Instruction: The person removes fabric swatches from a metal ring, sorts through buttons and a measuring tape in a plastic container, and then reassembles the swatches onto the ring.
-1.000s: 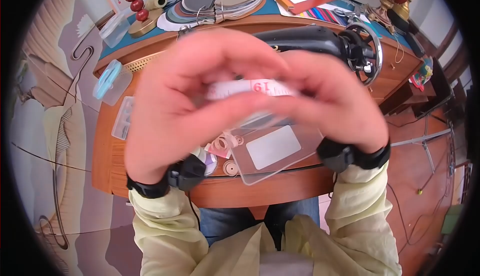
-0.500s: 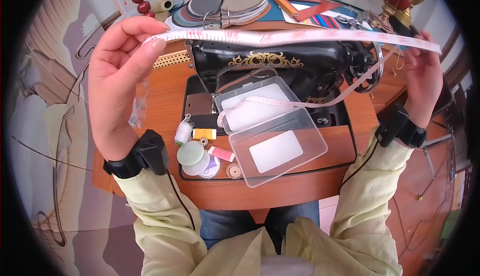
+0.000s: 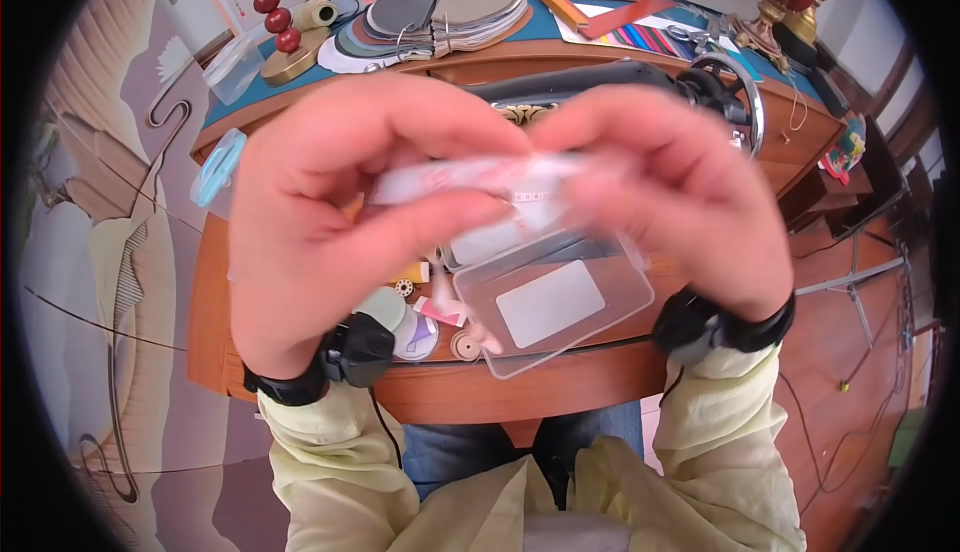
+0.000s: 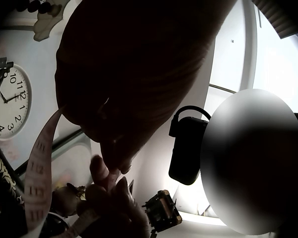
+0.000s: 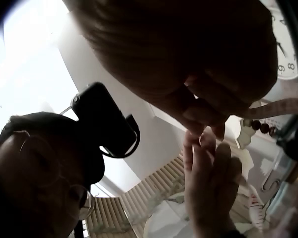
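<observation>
A white tape measure (image 3: 440, 180) with reddish markings runs between my two hands, blurred, raised in front of the black sewing machine (image 3: 590, 74). My left hand (image 3: 310, 222) pinches it between thumb and fingers. From the other side my right hand (image 3: 700, 202) pinches the tape too, its fingertips right at the left ones. A loose length of tape (image 4: 38, 183) hangs down in the left wrist view, and another stretch of tape (image 5: 283, 106) leads off the hand in the right wrist view. Below the hands lies an opened clear plastic box (image 3: 625, 297).
Left of the box are a pink thread spool (image 3: 440, 312), a wooden bobbin (image 3: 466, 344) and round pale lids (image 3: 382, 307). Behind stand fabric swatches (image 3: 480, 2), a set square (image 3: 620, 17) and scissors (image 3: 690, 34). A lidded box (image 3: 215, 170) sits at the left edge.
A second ago the hands were together on the tape; half a second ago they were wide apart with it stretched between them. Now they have come back together, bunching the tape.
</observation>
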The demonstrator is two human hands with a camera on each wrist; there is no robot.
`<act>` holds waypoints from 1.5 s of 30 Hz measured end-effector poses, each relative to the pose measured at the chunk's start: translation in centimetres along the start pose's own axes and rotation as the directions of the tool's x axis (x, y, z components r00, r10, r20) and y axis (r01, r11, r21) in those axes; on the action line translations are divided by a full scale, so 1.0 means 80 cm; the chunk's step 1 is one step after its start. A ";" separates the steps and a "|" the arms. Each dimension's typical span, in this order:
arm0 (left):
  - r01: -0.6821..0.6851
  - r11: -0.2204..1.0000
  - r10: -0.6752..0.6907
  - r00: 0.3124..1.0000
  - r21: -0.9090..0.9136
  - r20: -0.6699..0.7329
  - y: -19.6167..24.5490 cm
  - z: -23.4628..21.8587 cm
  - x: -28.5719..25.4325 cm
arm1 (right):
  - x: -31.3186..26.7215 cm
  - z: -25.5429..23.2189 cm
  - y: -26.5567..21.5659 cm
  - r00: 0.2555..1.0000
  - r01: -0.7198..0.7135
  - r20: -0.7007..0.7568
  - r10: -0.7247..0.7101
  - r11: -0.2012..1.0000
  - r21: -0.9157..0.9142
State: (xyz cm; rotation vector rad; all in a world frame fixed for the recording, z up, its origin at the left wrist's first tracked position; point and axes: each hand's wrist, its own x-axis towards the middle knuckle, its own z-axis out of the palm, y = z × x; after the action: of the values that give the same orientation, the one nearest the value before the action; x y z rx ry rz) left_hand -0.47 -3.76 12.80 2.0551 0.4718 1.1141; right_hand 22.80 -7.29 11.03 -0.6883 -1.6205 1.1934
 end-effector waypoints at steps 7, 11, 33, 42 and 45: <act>0.096 0.990 -0.071 0.971 0.102 -0.227 0.002 -0.046 -0.015 | -0.028 -0.162 -0.026 0.547 0.214 -0.727 -0.415 0.909 -0.359; 0.092 0.991 -0.060 0.952 0.094 -0.301 0.000 -0.057 -0.017 | -0.034 -0.173 -0.032 0.377 0.173 -0.777 -0.504 0.862 -0.476; 0.032 0.994 -0.040 0.997 0.106 0.072 -0.007 -0.011 0.006 | 0.008 0.015 0.017 1.000 -0.017 0.024 0.020 0.994 -0.109; 0.038 0.999 -0.040 0.998 0.033 0.056 -0.009 -0.030 0.001 | 0.005 -0.017 -0.012 0.982 -0.005 -0.189 -0.013 0.996 -0.091; -0.014 0.998 0.011 0.999 0.055 0.045 -0.013 -0.037 0.000 | 0.006 -0.025 -0.011 0.964 0.051 -0.256 -0.071 0.995 -0.086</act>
State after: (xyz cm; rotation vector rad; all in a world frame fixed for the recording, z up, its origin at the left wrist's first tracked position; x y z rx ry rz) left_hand -2.91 -1.81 13.03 2.1293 0.4725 1.0708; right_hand 24.55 -6.41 12.14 -0.8035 -1.4637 0.9565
